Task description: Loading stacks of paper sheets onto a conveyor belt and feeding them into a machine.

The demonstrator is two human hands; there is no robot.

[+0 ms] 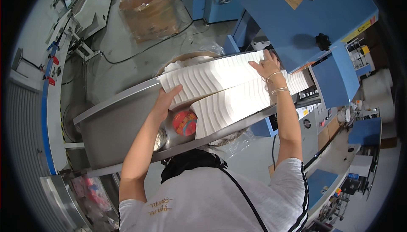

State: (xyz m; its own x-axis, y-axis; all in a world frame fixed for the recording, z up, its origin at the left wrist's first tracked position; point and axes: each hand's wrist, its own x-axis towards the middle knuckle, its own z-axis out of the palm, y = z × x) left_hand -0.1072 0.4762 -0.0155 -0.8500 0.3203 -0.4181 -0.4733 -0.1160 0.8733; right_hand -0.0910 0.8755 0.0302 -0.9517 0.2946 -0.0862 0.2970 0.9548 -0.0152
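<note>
Two long rows of white, thin, closely stacked pieces, which look like folded paper or cloth, lie side by side in a grey metal trough. My left hand [164, 103] grips the left end of the far row [203, 77], its thumb on top and its other fingers mostly hidden behind the end. At that row's right end my right hand [269, 67] is bent over the top, fingertips at the far edge and thumb pointing left. The near row [231, 107] lies under my right wrist. Against its left end rests a round red object [185, 123] with a coloured print.
The metal trough [114, 126] runs on to the left. At its right end stands a blue machine [305, 20] with a black knob [323, 42]. Beyond the trough, a large carton [150, 13] lined with plastic stands on the floor. A shiny round object [160, 139] sits by my left forearm.
</note>
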